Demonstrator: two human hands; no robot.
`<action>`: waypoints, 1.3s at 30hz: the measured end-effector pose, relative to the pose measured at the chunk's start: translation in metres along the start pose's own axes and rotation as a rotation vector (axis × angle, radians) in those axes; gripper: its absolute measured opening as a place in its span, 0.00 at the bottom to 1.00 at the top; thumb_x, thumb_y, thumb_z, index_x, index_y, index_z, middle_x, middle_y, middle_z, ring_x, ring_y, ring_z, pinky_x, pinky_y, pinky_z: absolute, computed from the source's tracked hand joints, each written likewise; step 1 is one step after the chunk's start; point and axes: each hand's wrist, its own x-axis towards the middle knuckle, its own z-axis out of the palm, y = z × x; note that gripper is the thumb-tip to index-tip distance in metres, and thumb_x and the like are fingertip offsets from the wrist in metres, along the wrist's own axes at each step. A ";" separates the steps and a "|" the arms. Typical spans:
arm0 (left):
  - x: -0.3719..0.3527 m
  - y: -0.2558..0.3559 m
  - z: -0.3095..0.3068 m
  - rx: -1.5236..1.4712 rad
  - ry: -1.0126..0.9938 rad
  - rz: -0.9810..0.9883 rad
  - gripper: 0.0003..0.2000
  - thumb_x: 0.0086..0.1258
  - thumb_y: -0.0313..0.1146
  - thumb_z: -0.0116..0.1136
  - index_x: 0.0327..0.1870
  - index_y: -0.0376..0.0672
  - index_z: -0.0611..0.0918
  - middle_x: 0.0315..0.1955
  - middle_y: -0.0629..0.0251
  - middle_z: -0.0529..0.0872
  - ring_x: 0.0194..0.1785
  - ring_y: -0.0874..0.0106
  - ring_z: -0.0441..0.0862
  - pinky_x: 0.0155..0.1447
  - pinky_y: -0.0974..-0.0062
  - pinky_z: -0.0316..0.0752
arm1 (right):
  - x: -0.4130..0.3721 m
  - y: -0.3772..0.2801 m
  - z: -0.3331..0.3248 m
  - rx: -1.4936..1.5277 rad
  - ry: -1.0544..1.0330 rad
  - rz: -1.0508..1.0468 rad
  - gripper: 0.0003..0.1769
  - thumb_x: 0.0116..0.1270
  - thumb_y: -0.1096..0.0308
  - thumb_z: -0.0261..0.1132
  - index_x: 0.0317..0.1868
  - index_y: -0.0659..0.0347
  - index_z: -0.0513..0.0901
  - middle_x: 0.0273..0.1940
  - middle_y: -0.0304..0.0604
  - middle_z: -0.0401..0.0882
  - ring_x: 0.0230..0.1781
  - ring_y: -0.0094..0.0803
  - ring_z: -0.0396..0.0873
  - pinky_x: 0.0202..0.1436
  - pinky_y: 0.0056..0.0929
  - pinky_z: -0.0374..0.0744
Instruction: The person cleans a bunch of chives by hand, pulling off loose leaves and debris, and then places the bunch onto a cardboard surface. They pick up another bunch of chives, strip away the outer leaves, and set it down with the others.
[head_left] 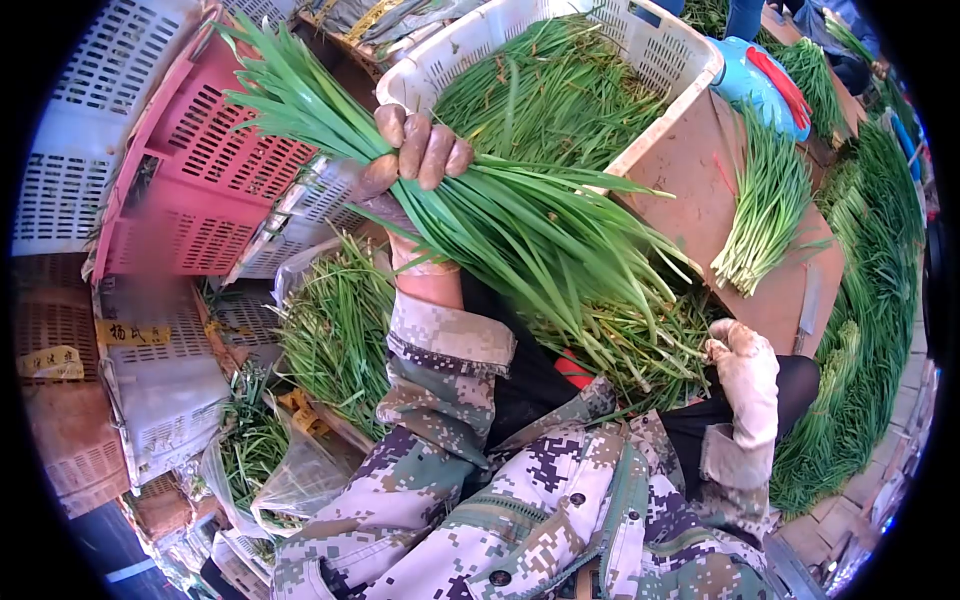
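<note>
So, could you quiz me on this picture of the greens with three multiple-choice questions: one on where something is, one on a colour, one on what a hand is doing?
1. Where does the small loose bunch lie?
A. on the brown board
B. in a plastic bag
C. on the person's lap

2. What colour is the crate behind the leaf tips of the raised bundle?
A. blue
B. pink
C. black

3. What is the left hand doing?
A. resting open and flat
B. hanging empty
C. gripping the raised bundle

Answers:
1 A: the small loose bunch lies flat on the bare brown board, apart from the other greens.
2 B: the slatted walls of the crate are plainly pink.
3 C: the fingers of the left hand wrap round the raised bundle near its middle.
</note>
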 end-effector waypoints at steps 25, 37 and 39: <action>0.007 -0.029 -0.002 -0.082 0.019 -0.092 0.11 0.55 0.30 0.57 0.38 0.43 0.72 0.20 0.73 0.68 0.24 0.75 0.67 0.40 0.72 0.68 | 0.067 -0.150 -0.017 0.255 0.452 -0.894 0.18 0.51 0.78 0.67 0.45 0.56 0.81 0.36 0.44 0.77 0.37 0.41 0.78 0.41 0.34 0.78; 0.007 -0.033 -0.005 -0.083 0.019 -0.119 0.12 0.54 0.30 0.57 0.40 0.42 0.73 0.21 0.72 0.69 0.25 0.75 0.68 0.39 0.71 0.68 | 0.058 -0.158 -0.015 0.330 0.573 -0.920 0.21 0.48 0.73 0.68 0.46 0.58 0.80 0.36 0.46 0.76 0.39 0.44 0.77 0.42 0.38 0.77; 0.007 -0.033 -0.005 -0.054 0.025 -0.120 0.13 0.54 0.30 0.58 0.40 0.42 0.74 0.21 0.71 0.70 0.25 0.74 0.69 0.39 0.71 0.68 | 0.062 -0.157 -0.008 0.312 0.596 -0.898 0.19 0.49 0.73 0.67 0.45 0.58 0.80 0.35 0.46 0.76 0.38 0.44 0.77 0.42 0.38 0.77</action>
